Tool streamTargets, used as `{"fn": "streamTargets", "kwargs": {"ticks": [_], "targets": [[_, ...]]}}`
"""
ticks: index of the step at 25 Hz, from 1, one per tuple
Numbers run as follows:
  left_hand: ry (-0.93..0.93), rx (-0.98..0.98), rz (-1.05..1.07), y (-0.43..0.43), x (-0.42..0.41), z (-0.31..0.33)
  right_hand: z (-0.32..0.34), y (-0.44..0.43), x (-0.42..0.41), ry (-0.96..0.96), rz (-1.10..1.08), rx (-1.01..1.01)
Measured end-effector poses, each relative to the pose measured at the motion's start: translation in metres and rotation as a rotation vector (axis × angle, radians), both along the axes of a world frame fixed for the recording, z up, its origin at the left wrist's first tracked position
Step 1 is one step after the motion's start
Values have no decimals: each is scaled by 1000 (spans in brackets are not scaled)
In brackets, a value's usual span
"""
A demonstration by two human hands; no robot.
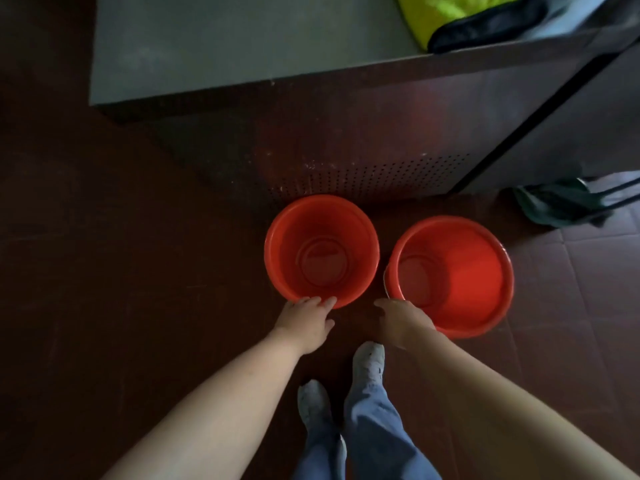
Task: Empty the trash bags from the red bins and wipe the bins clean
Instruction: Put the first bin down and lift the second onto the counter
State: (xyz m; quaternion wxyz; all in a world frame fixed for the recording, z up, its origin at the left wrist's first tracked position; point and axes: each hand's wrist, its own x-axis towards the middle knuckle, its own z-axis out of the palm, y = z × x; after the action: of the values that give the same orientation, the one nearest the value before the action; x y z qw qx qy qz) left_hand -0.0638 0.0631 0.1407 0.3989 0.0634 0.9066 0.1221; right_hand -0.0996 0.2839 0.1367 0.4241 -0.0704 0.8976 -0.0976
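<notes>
A grey bench (242,46) with a perforated front panel stands over the dark tiled floor (104,271), and two red bins (322,251) sit upright side by side just before that panel, both without bags. The left hand (306,322) rests loosely spread with fingertips on the left bin's near rim. The right hand (401,320) touches the right red bin (450,275), its grip hidden.
</notes>
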Motion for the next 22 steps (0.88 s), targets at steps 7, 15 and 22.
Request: {"fn": "streamTargets", "kwargs": {"ticks": [7, 15, 22], "targets": [[80, 3, -72, 94, -19, 5, 17, 102, -1, 53, -119, -14], [142, 7, -100, 241, -32, -84, -68, 244, -1, 26, 32, 51], [29, -40, -106, 308, -9, -172, -151, 304, 13, -53, 247, 86]]}}
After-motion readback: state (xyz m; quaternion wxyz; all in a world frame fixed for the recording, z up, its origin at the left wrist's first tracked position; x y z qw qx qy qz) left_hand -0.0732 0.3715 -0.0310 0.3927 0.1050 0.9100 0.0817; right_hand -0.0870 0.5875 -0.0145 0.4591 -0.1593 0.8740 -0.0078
